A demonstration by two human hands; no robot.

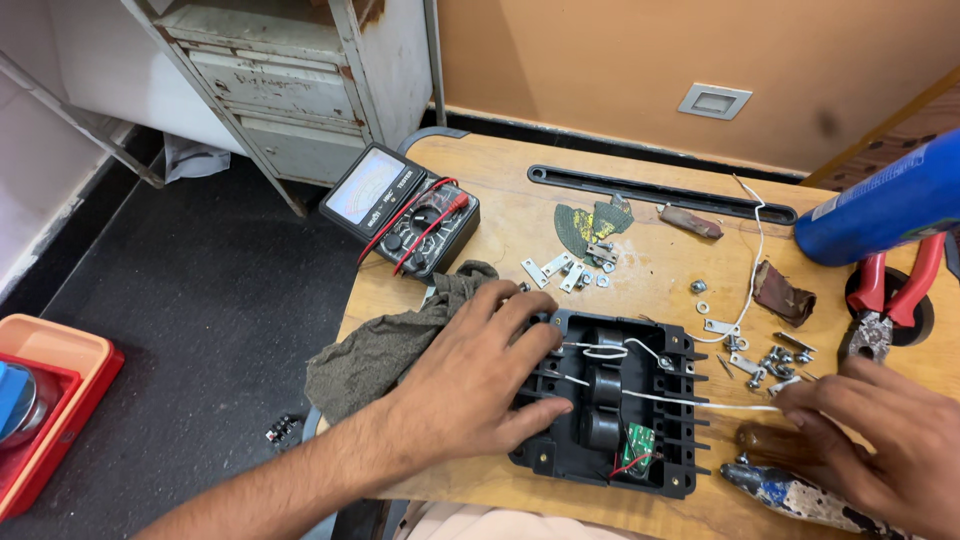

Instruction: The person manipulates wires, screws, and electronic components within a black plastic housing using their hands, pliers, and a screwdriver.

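Item: black plastic housing (655,465), open side up, lying on the wooden counter (500,215) near its front edge. Judged rigid and fairly light for a moulded shell, though the three dark round parts (603,388) set inside it probably add weight toward its middle; the ribbed rim with its slots looks the firmest place for you to take hold, at the long edges, and not across the open inside. Fragile contents: a small green circuit board (637,443) with red leads in the housing's near corner, and thin white wires (690,402) strung across the round parts, one running out over the right rim. Keep your grip off these. Your left hand (470,385) lies flat over the housing's left side, fingers (535,315) spread and pressing down, holding nothing. Your right hand (890,440) sits just right of the housing, fingers curled together where the white wire ends; whether they pinch it I cannot tell. Left of the housing, partly under your left hand: a grey-green rag (385,350). Behind the housing: a black meter (400,208) with red leads. Right of and behind the housing: loose screws and nuts (775,358) and red-handled pliers (890,300).
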